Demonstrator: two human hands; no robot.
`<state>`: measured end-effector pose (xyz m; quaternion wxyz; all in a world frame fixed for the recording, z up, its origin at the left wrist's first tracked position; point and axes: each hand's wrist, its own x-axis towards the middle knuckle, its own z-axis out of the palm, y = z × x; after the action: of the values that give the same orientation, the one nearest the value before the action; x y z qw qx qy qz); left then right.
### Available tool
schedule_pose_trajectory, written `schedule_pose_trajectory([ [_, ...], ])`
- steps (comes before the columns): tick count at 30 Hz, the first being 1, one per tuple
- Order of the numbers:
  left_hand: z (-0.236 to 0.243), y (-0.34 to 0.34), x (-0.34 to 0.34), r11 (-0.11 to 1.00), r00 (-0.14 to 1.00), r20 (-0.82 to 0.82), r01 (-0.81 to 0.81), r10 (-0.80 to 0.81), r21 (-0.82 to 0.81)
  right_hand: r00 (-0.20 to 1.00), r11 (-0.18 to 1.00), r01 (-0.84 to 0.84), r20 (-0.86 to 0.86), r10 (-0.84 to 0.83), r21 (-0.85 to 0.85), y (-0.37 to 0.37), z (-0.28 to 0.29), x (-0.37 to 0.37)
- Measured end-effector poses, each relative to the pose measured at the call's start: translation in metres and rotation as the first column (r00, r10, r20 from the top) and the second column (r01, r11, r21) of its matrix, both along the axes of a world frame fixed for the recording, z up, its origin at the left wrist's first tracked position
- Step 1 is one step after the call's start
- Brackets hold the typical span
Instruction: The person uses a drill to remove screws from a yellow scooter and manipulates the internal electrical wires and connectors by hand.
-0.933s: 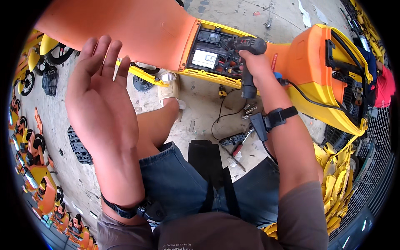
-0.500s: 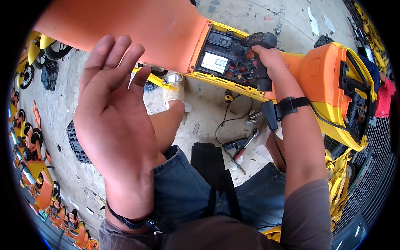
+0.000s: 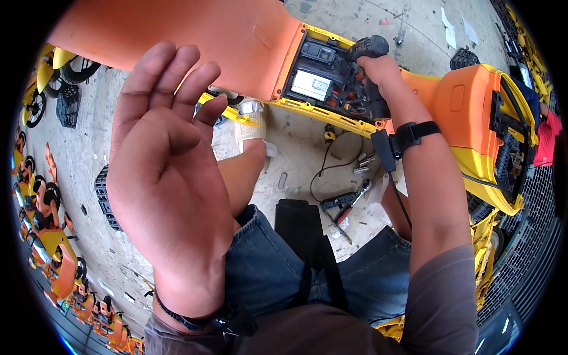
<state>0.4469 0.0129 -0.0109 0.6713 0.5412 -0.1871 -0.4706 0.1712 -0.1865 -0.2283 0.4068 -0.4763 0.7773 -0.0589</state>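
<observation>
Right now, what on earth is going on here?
A person's right hand grips a black pistol-shaped power drill over the right end of the open, yellow-rimmed compartment in an orange-and-yellow vehicle body. Their left hand is raised, palm in view, fingers curled, holding nothing. A red-handled metal tool lies on the grey concrete floor.

2 hands, 1 pwr drill, 2 wrist straps.

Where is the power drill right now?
The power drill is in the right hand, upper right of centre in the head view, at the right end of the yellow-rimmed compartment.
</observation>
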Motion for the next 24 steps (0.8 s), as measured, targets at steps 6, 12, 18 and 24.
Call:
schedule_pose_trajectory([
  [6,0.0,0.002,0.004,1.0,1.0,0.007,-0.012,0.012,0.004,0.998,0.997,-0.05,-0.031,0.053,0.065,-0.021,-0.001,0.005],
  [12,-0.001,0.001,0.01,1.0,1.0,-0.029,0.01,-0.01,-0.001,0.766,0.855,-0.506,-0.395,0.507,0.118,-0.051,0.006,0.018],
  [18,-0.001,-0.005,0.01,0.999,0.998,-0.046,0.042,-0.042,-0.01,0.993,0.968,0.088,0.061,-0.105,0.235,-0.044,0.02,0.028],
  [24,-0.002,-0.01,0.003,0.995,0.995,-0.031,0.098,-0.099,-0.028,0.898,0.92,0.301,0.25,-0.362,0.252,-0.026,0.041,0.04],
])
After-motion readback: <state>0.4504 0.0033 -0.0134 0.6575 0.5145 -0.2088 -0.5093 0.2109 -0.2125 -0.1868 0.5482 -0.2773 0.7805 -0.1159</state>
